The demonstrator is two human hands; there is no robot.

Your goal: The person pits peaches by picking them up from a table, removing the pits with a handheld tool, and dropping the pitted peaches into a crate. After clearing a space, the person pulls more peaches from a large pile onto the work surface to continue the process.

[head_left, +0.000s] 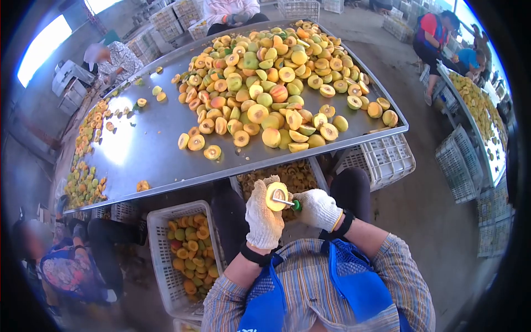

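Observation:
My left hand (262, 217), in a white knit glove, holds a yellow peach half (276, 196) with its cut face turned toward my right hand. The brown pit shows in the middle of that face. My right hand (319, 208), gloved too, is closed round the green handle of a pitting knife (297, 205). Its thin metal blade reaches to the pit. Both hands are over my lap, just in front of a crate (317, 171) of cut fruit that stands below the table edge.
A metal table (160, 174) bears a large heap of halved peaches (257, 94). A white crate (156, 265) of peach halves stands left of my legs. Another white crate (387, 160) sits under the table's right corner. Several people work around this table and at another table (487, 127).

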